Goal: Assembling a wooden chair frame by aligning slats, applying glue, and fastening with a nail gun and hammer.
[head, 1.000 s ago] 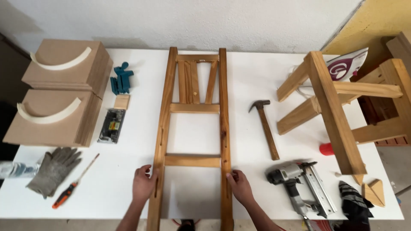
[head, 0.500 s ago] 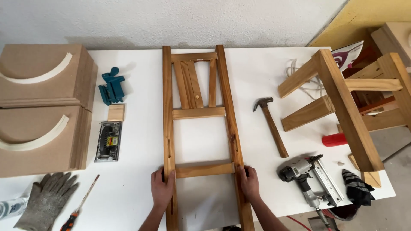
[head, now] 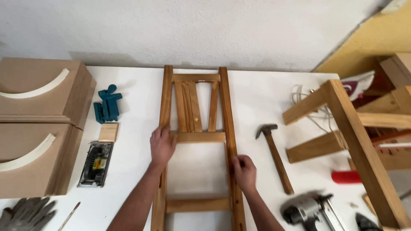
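**Both hands on the flat-lying chair frame**

White table (head: 265, 92) runs wall to near edge; everything lies on it. Wooden chair frame (head: 198, 137) lies flat in the middle, long axis running straight away from the person, two long rails joined by cross slats and a fan of back slats at the far end.

Left hand (head: 162, 145) rests at the left rail where the middle cross slat meets it, fingers spread flat and open, palm down, pressing more than gripping. Right hand (head: 244, 171) sits nearer the body on the right rail, fingers curled over the rail's top edge in a loose clasp. Left hand is thus farther along the frame, right hand closer in; the frame stretches beyond both, away and toward the body.

Left of the left hand: stacked brown boxes (head: 40, 128), a sander (head: 95, 164), a blue clamp (head: 107, 106), a small wood block (head: 108, 132), grey gloves (head: 25, 213).

Right of the right hand: a second wooden frame (head: 355, 141), a nail gun (head: 314, 208), a hammer (head: 274, 154).
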